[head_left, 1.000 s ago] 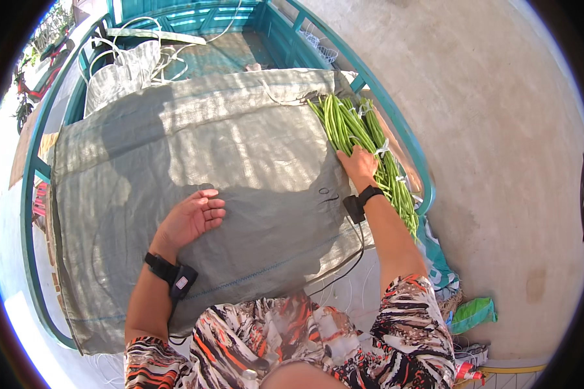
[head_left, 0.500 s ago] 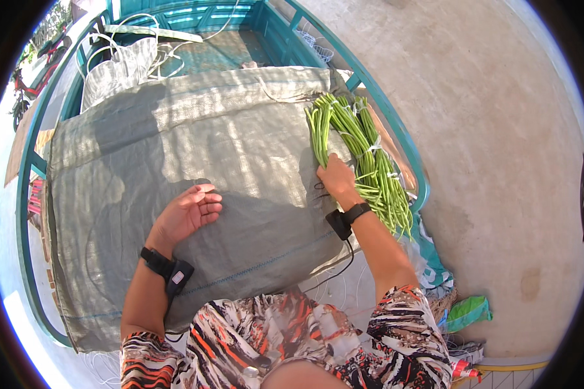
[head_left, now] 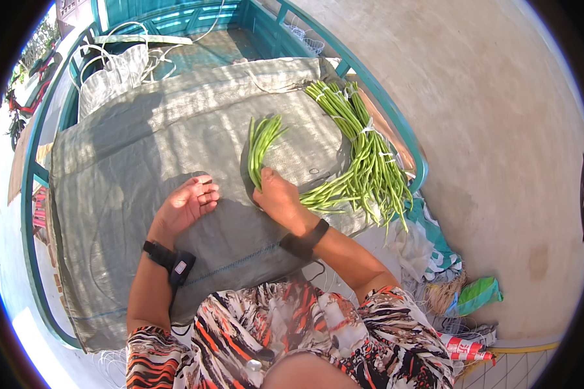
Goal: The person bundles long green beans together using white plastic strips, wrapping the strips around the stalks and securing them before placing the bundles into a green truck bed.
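Head cam: R hand (head_left: 280, 202) is gripping a bunch of long green beans (head_left: 263, 139), fingers closing narrow round its near end, free ends fanning up & away; bunch is showing over approx. the mid-R part of the grey woven sheet (head_left: 175, 142), can't tell if lifted or resting. L hand (head_left: 187, 201) is staying empty, palm turned inward, fingers half curled & loosely spread, near the R hand but apart; can't tell if it's touching the sheet. Re progress: several bean bundles (head_left: 363, 149) are lying along the sheet's R edge, just beside the teal rail (head_left: 423, 170), w/ white ties (head_left: 368, 126) binding them, so that part's looking done; exact no. of bundles is hard to tell, overlapping. Held bunch is showing no tie, so it's looking unbound, tho part under the fingers is hidden. Some loose-looking bean ends (head_left: 328, 194) are splaying out between R hand & bundles; can't tell which bunch they're belonging to, so amt left is unclear. BG: white bag w/ straps (head_left: 110, 84) is sitting upper L in the teal cart bed; red/white cone (head_left: 464, 350) is lying lower R.
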`<action>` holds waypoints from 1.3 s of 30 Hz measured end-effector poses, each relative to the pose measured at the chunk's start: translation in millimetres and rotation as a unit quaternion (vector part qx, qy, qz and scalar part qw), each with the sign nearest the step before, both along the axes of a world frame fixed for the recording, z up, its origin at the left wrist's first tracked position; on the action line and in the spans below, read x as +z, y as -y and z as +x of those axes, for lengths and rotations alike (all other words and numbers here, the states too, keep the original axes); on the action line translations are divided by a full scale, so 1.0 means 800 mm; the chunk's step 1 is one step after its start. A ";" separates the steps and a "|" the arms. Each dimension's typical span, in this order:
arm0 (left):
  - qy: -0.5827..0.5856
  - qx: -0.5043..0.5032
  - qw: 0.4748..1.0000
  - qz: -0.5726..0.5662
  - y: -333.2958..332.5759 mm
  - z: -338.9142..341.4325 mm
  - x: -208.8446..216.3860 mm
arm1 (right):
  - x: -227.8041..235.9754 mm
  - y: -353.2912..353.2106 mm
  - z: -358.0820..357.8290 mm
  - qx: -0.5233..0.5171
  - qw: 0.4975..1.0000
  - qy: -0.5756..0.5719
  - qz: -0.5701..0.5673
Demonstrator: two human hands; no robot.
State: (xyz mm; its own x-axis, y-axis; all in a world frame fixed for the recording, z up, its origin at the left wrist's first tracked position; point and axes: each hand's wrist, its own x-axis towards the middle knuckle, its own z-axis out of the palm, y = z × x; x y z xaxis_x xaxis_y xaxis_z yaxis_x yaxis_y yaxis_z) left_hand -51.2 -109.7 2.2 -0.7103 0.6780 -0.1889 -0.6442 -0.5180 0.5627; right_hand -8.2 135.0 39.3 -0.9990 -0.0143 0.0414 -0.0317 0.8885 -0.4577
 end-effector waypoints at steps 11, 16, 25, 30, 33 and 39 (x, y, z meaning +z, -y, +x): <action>-0.023 0.002 1.000 0.010 -0.001 0.008 -0.003 | 0.008 -0.130 0.037 -0.036 0.975 -0.110 0.192; 0.013 0.000 0.999 0.048 0.006 0.002 -0.018 | 0.020 -0.153 0.091 -0.003 0.973 -0.094 0.210; -0.011 0.010 1.000 0.022 0.007 -0.001 -0.015 | 0.035 -0.132 0.102 -0.067 0.977 -0.008 0.204; -0.017 -0.002 0.999 0.038 0.006 -0.003 -0.014 | 0.042 -0.064 0.085 -0.029 0.991 -0.077 0.109; -0.021 -0.014 0.999 0.037 0.005 -0.005 -0.015 | 0.027 -0.017 0.070 -0.003 0.980 -0.135 0.145; -0.011 -0.038 0.997 0.062 0.005 -0.012 -0.028 | 0.009 0.013 0.007 -0.045 0.989 -0.046 0.133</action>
